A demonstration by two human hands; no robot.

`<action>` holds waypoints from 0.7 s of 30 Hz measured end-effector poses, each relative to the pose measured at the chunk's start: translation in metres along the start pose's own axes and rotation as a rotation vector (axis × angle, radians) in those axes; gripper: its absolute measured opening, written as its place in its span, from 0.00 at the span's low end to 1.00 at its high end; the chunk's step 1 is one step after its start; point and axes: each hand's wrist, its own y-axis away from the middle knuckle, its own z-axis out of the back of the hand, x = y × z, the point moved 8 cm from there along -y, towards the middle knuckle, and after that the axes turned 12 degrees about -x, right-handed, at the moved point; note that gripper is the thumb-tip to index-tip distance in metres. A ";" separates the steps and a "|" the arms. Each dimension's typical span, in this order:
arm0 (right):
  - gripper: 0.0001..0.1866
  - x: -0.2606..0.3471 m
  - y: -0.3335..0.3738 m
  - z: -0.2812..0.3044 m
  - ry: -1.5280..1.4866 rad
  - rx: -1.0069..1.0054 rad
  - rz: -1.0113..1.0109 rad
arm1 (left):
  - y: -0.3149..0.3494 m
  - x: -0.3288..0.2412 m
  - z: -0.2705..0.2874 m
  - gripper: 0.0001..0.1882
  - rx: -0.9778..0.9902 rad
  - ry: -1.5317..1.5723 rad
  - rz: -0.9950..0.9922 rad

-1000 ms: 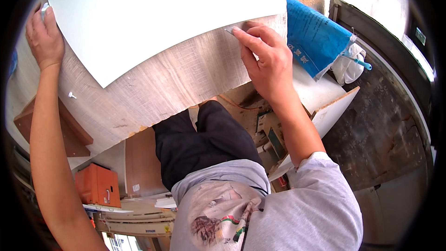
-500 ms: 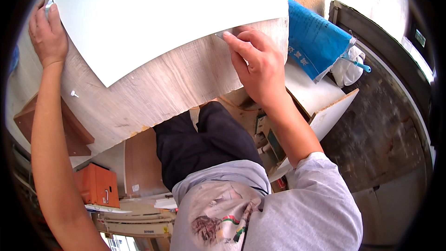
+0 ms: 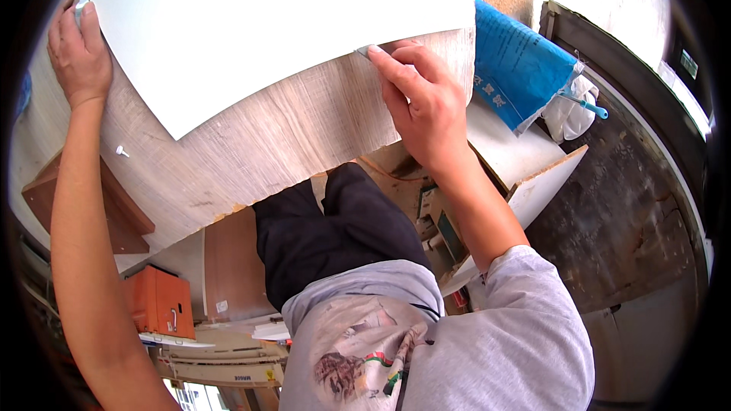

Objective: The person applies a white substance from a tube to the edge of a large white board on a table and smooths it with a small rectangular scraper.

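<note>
A large white panel (image 3: 282, 23) with a curved near edge lies on the wood-grain tabletop (image 3: 304, 122). Beside its left edge is my left hand (image 3: 82, 61), fingers closed on a small pale, shiny piece (image 3: 81, 6) that shows between thumb and forefinger. My right hand (image 3: 426, 99) is at the panel's near edge. Its thumb and forefinger close on a small thin grey piece (image 3: 363, 51) touching or just below that edge; the remaining fingers are partly hidden. A small white screw-like peg (image 3: 122, 151) lies on the tabletop by my left forearm.
Brown boards (image 3: 99, 205) sit at the table's left side. To the right are a blue printed bag (image 3: 521, 61), a blue-handled tool (image 3: 586, 106) and a white plastic bag (image 3: 567, 118). An orange cabinet (image 3: 160, 301) stands at the lower left; a white board (image 3: 548, 183) juts out right.
Both hands keep their grips and nearly the same places. My right hand's fingertips have shifted very slightly upward along the panel's near edge.
</note>
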 end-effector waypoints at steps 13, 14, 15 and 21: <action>0.17 -0.013 -0.002 0.008 0.001 -0.021 -0.064 | -0.003 -0.002 0.000 0.23 0.005 -0.001 -0.023; 0.17 -0.015 -0.003 0.009 0.003 -0.031 -0.072 | -0.003 -0.001 0.001 0.23 0.002 -0.001 -0.020; 0.17 -0.014 -0.002 0.009 0.006 -0.026 -0.055 | -0.002 0.000 0.002 0.23 -0.001 -0.002 -0.017; 0.17 -0.017 -0.002 0.013 0.002 -0.052 -0.075 | -0.004 -0.004 0.002 0.23 0.008 -0.003 -0.020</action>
